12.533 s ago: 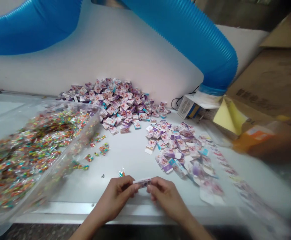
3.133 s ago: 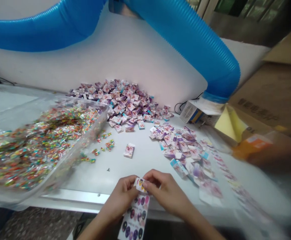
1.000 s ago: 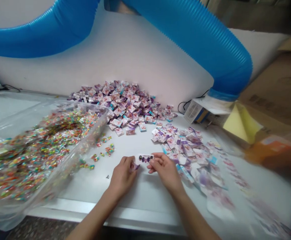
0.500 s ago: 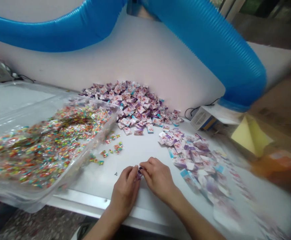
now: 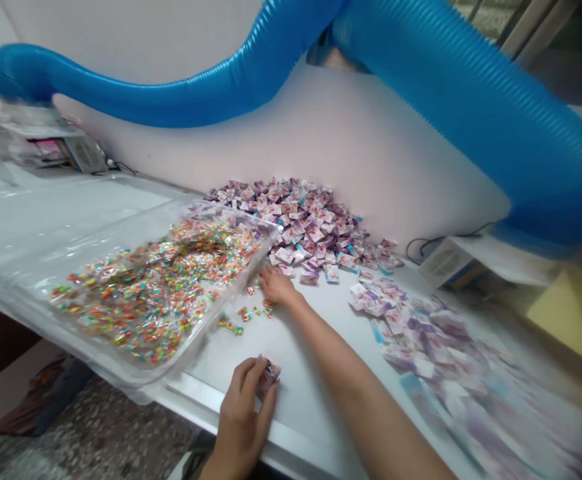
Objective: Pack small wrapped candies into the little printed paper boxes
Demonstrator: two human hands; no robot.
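Note:
My left hand (image 5: 243, 407) is closed around a small purple-and-white printed box (image 5: 271, 373), held upright near the table's front edge. The box's upper end looks dark, but I cannot tell whether its flaps are open. My right hand (image 5: 278, 287) is stretched out across the table with its fingers apart, beside the near right wall of the clear plastic tray (image 5: 191, 347). Several loose, colourful candy packets (image 5: 243, 313) lie by its fingertips. Many more wrapped candies (image 5: 171, 293) fill the tray.
A large heap of small printed boxes (image 5: 315, 227) lies against the wall. More flat-looking cartons (image 5: 431, 347) spread along the right, blurred toward the corner. A blue flexible duct (image 5: 171, 107) hangs above. A boxy device (image 5: 451, 263) and a yellow paper piece (image 5: 571, 313) stand at right.
My right hand has left the box and reached forward and left to the loose candy packets. My left hand still holds the box. The view has swung left.

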